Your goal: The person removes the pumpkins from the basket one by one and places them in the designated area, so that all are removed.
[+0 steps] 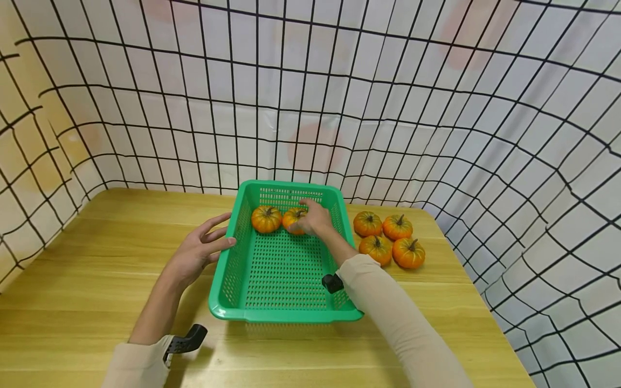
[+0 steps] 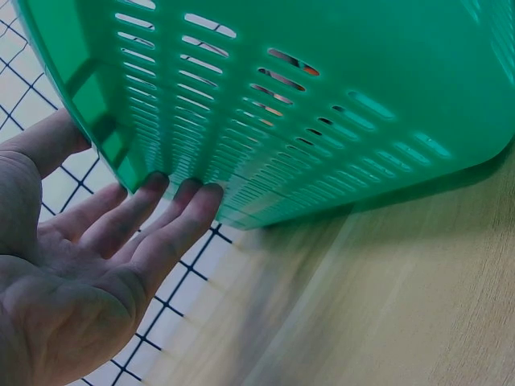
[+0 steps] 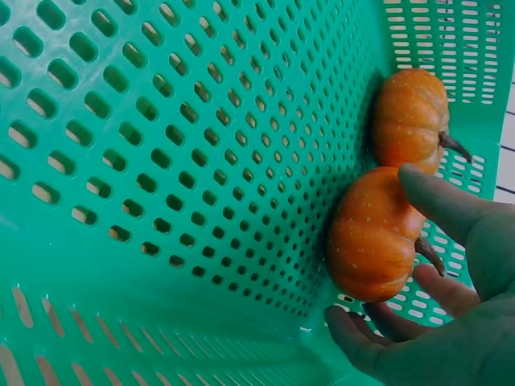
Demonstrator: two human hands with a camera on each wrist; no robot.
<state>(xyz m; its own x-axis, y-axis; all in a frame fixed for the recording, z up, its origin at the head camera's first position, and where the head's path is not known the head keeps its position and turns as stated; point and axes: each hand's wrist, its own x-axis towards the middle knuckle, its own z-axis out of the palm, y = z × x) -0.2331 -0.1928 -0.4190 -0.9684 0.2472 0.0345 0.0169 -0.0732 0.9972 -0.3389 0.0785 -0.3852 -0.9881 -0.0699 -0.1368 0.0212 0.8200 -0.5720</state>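
A green perforated plastic basket (image 1: 286, 315) stands on the wooden table. My left hand (image 1: 196, 250) holds its left side, thumb over the rim and fingers against the outer wall (image 2: 322, 153). Inside, my right hand (image 1: 316, 218) is spread around a small orange pumpkin (image 1: 292, 216) near the back wall. In the right wrist view, the thumb (image 3: 434, 197) touches or nearly touches this pumpkin (image 3: 370, 241), while the other fingertips lie apart from it. Another pumpkin (image 1: 266, 219) sits beside it to the left, its stem up.
Right of the basket, several more pumpkins (image 1: 397, 227) stand grouped on the table (image 1: 73, 280). A black wire grid (image 1: 271, 113) encloses the table at the back and sides, with pale sheeting behind it. Black camera mounts (image 1: 189, 339) are worn at both wrists.
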